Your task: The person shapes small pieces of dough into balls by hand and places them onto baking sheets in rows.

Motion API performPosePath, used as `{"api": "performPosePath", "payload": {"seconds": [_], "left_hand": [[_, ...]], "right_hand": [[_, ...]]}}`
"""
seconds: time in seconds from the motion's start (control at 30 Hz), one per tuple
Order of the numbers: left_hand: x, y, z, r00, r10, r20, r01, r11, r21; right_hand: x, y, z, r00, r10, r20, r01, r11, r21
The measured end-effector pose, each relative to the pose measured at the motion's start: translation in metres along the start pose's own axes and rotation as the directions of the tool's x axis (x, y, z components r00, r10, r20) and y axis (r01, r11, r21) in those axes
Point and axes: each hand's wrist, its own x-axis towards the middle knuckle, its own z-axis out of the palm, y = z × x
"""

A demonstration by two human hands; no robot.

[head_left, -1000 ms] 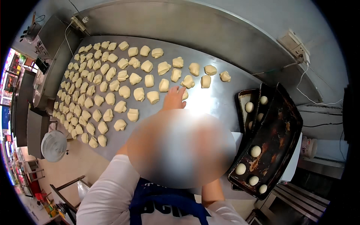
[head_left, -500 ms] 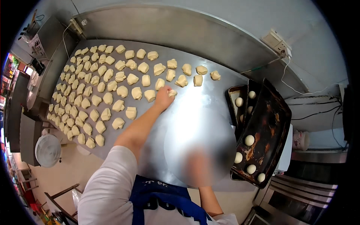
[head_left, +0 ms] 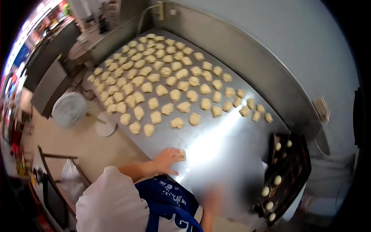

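Note:
My left hand (head_left: 167, 160) is at the table's near edge, its fingers closed round a small pale piece of dough (head_left: 181, 155). My right hand (head_left: 213, 198) lies over the near part of the steel table (head_left: 228, 154), smeared so that its fingers and anything in them cannot be made out. Rows of similar cut dough pieces (head_left: 161, 90) cover the far and left parts of the table. The nearest of them, a lumpy piece (head_left: 177, 123), sits beyond my left hand.
Dark baking trays (head_left: 288, 185) with several round white dough balls (head_left: 277, 179) stand at the table's right end. A raised metal back panel (head_left: 247, 50) borders the far side. On the floor to the left are a white fan (head_left: 70, 109) and a wooden frame (head_left: 58, 156).
My left hand has come back from the dough rows to the near edge, holding a piece of dough. The view has turned left. My right hand stays low and blurred.

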Motion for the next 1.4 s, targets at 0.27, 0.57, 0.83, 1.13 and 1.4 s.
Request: {"api": "performPosePath", "payload": {"seconds": [0.27, 0.57, 0.83, 1.13, 1.4], "left_hand": [[0.077, 0.028, 0.030, 0.979, -0.173, -0.110, 0.194, 0.953, 0.234], [0.042, 0.019, 0.051, 0.983, -0.032, -0.179, 0.064, 0.983, 0.174], [0.120, 0.020, 0.038, 0.961, -0.085, -0.262, 0.137, 0.973, 0.188], [0.052, 0.050, 0.061, 0.969, -0.048, -0.242, 0.124, 0.943, 0.309], [0.094, -0.010, 0.030, 0.990, 0.126, -0.065, -0.120, 0.989, 0.091]], "right_hand": [[0.105, -0.004, 0.010, 0.848, -0.494, -0.192, 0.422, 0.848, -0.321], [0.113, 0.076, 0.009, 0.728, -0.642, -0.240, 0.455, 0.715, -0.531], [0.157, -0.031, -0.064, 0.851, -0.491, 0.188, 0.520, 0.732, -0.440], [0.098, -0.042, -0.057, 0.762, -0.646, 0.051, 0.581, 0.646, -0.495], [0.170, -0.002, -0.049, 0.743, -0.669, -0.008, 0.631, 0.705, -0.323]]}}
